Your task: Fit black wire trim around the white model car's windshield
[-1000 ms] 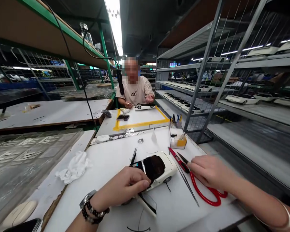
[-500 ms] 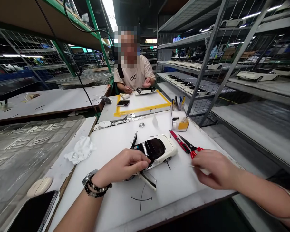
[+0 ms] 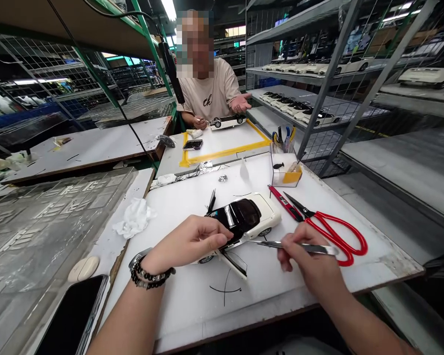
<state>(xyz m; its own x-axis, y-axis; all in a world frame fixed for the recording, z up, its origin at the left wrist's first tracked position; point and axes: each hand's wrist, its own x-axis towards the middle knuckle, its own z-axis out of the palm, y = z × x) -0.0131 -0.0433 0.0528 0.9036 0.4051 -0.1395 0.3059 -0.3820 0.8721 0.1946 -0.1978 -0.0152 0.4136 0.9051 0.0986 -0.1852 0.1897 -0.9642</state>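
Left hand (image 3: 188,242) clasps the near end of a white car (image 3: 261,211), pinning it steady on the table (image 3: 192,301). Right hand (image 3: 311,266) pinches tweezers (image 3: 266,243) held level, tips pointing at the car's side by its open door (image 3: 235,261). Scissors (image 3: 336,231) lie just beside that hand.

White bench (image 3: 281,291) — model car (image 3: 252,218), scissors (image 3: 335,232)

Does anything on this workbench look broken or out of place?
On the model car, held by the left hand, one door hangs open; the right hand aims tweezers there. A crumpled tissue lies nearby.
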